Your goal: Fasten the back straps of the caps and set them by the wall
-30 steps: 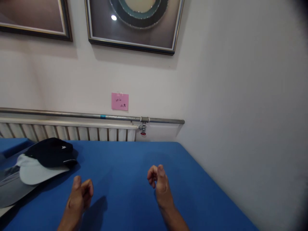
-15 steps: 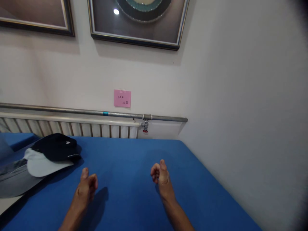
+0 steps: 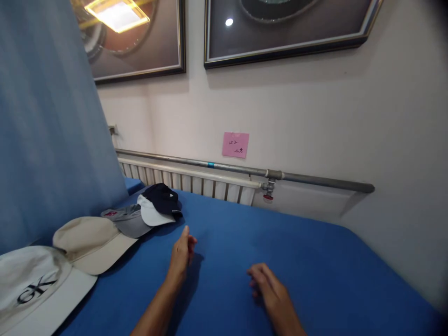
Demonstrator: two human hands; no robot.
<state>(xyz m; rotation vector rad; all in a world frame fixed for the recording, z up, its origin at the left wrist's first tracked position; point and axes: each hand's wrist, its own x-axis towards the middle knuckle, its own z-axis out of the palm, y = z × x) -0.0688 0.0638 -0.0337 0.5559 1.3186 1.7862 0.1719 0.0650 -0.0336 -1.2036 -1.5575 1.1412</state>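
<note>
l hand [image 3: 181, 254] open nr navy cap [image 3: 161, 199]; r hand [image 3: 271, 290] open, both empty.

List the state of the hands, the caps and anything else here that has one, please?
Left hand: open, empty, held edge-up over the blue table.
Right hand: empty, palm down, fingers loosely curled.
Navy cap: lying on the grey cap.
Beige cap: lying flat, overlapping the white cap.
Pink note: stuck to the wall.

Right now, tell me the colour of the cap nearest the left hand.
Dark navy crown with a white brim: the cap, seen in the head view.
</note>
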